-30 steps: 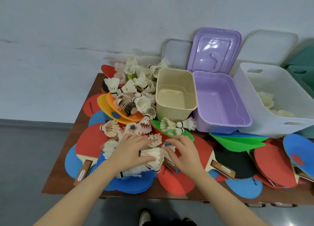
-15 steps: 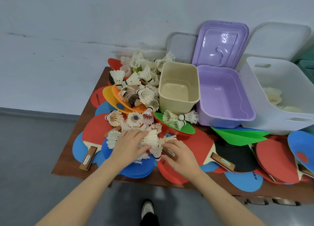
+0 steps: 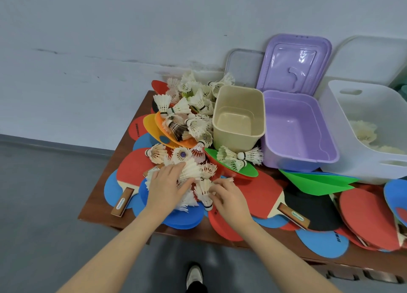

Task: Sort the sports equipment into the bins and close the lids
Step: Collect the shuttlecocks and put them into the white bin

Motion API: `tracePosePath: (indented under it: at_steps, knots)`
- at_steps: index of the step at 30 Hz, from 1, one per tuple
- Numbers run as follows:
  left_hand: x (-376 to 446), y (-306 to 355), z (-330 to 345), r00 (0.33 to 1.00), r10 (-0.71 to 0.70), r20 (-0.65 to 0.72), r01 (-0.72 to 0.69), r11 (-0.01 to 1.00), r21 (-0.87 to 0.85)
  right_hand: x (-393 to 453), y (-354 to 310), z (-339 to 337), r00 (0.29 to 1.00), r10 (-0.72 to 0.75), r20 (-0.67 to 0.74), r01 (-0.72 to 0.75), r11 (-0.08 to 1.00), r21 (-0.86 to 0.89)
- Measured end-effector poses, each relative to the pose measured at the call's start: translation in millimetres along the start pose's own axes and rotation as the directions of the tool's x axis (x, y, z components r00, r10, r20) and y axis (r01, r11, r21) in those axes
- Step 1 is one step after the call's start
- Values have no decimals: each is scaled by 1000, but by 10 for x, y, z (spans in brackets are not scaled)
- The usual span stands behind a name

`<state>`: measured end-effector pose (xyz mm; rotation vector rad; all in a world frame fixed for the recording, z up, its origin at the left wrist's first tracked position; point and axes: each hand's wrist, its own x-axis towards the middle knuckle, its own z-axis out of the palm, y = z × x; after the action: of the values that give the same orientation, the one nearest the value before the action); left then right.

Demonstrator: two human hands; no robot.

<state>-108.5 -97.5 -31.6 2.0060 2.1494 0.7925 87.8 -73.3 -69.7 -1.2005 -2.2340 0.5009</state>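
Note:
White feather shuttlecocks (image 3: 191,121) lie heaped over table-tennis paddles (image 3: 259,196) in red, blue, black, orange and green on a brown table (image 3: 94,200). My left hand (image 3: 165,189) curls over a small bunch of shuttlecocks (image 3: 191,171) at the front of the heap. My right hand (image 3: 229,198) pinches one shuttlecock (image 3: 206,193) next to it. A beige bin (image 3: 239,118), a purple bin (image 3: 297,129) with its lid (image 3: 293,63) raised, and a white bin (image 3: 363,127) holding several shuttlecocks stand behind.
A clear lid (image 3: 244,66) and a white lid (image 3: 370,59) lean on the wall behind the bins. Green folded sheets (image 3: 317,180) lie before the white bin. Grey floor lies to the left; my shoe (image 3: 195,275) shows below the table's front edge.
Both hands have gathered shuttlecocks at the front of the heap and stayed close together. The view has shifted right and slightly back.

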Motion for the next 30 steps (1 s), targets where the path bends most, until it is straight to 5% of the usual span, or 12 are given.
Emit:
tracePosePath:
  at_steps: [6,13,30]
  knots:
    - [136,9,-74,990,48,-133,-57,997,-61,94,-76,-290,992,-109,-55,113,991,74]
    - [681,496,-100,969,111,-223,-149,976,-162,289,9,-921,945,-36,-326,72,993,99]
    - [1612,3253,984,933,307,-189,-358,850,-387,1,1797,-3054,758,162,-632,-205,979,5]
